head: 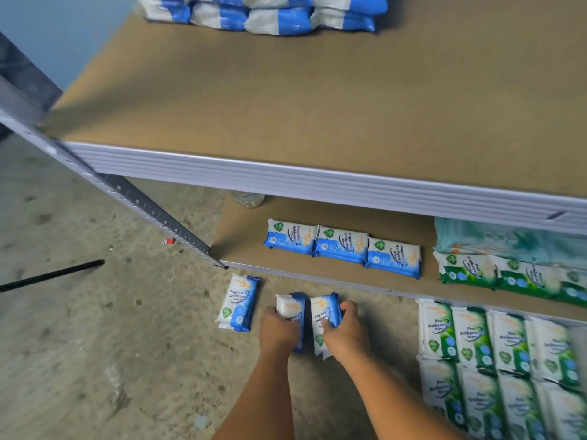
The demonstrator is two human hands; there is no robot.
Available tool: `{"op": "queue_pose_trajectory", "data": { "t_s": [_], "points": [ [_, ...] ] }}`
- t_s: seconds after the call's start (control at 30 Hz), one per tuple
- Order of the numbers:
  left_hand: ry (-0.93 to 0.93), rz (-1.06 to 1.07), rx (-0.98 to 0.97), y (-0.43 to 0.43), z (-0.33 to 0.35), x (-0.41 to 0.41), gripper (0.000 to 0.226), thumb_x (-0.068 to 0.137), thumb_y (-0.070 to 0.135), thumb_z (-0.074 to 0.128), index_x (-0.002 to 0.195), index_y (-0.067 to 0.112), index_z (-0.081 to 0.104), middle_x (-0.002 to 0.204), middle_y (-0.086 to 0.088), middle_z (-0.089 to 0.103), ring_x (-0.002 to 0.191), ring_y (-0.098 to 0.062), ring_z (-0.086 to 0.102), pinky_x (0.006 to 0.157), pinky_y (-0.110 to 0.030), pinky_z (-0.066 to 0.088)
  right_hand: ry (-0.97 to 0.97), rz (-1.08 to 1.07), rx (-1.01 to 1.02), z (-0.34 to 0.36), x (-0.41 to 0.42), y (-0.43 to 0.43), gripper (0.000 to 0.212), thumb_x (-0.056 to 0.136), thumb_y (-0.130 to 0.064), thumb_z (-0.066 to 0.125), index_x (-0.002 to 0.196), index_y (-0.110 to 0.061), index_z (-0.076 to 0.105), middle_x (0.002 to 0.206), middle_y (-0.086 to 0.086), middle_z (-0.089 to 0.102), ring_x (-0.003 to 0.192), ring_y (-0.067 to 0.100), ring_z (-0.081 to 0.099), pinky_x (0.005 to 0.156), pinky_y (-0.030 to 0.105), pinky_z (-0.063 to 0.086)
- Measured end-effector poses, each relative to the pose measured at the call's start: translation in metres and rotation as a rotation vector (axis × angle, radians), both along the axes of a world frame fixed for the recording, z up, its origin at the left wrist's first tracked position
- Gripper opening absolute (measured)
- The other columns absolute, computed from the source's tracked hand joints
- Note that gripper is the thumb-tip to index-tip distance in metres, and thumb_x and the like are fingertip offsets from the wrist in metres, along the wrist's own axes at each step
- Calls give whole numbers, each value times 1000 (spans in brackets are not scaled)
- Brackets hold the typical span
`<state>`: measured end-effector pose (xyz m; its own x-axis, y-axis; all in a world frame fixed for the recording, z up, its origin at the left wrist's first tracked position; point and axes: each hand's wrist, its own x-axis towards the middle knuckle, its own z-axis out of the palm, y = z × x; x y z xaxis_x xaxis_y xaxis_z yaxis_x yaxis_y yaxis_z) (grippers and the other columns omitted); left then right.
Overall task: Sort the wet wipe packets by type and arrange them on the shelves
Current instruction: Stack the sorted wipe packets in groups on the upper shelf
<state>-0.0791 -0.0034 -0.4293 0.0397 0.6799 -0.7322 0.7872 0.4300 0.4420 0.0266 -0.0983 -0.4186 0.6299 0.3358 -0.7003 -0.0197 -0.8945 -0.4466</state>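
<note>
Glossy plastic packets point(239, 301); matt fibreboard shelf point(286, 100); rough concrete floor point(95, 344).

Bare forearms point(254, 401), left grip point(279, 331), right grip point(344, 335)

The three blue packets point(342, 245) on the lower shelf point(241, 242) read "Fragrance Free Antibacterial Wipes" (print turned sideways), as does the blue packet point(239, 302) on the floor just before that shelf. The green packets point(473, 336) before the shelf's right part read "Pine Antibacterial Wipes".
</note>
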Motion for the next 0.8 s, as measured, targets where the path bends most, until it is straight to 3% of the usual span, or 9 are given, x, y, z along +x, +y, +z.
{"op": "queue_pose_trajectory", "data": {
  "t_s": [0.23,0.37,0.5,0.63,0.8],
  "points": [
    [-110,-80,-1,-7,57,-5,36,82,8,73,112,14,53,108,-5,66,97,-24,63,79,-34,51,-14,-40,113,52,11,-30,38,95,-23,65,128,-25,47,113,2,66,78,16,65,46,21,50],
    [-221,-77,38,-16,91,-9,23,82,7,68,99,19,59,98,-4,70,90,-22,67,79,-40,58,20,-78,214,84,10,-39,40,93,-23,69,128,-24,50,109,-2,63,78,15,68,50,25,54],
    [-344,-76,78,-33,131,-11,15,84,6,62,88,20,59,88,-5,69,80,-22,66,75,-36,53,33,-127,325,122,5,-45,40,91,-19,70,125,-25,50,113,3,65,77,17,70,51,28,57],
    [-475,-90,112,-40,173,-12,18,87,11,62,103,17,63,95,-3,72,85,-20,69,76,-36,57,-10,-120,408,172,10,-55,38,88,-25,73,120,-29,51,109,-2,67,77,11,69,49,20,51],
    [-640,-274,178,-27,251,-10,38,80,6,75,115,16,63,103,-9,74,85,-23,75,72,-40,61,-25,-110,545,244,28,-70,39,78,-30,77,107,-34,52,102,-3,72,77,17,75,73,43,63]
  ]
}}
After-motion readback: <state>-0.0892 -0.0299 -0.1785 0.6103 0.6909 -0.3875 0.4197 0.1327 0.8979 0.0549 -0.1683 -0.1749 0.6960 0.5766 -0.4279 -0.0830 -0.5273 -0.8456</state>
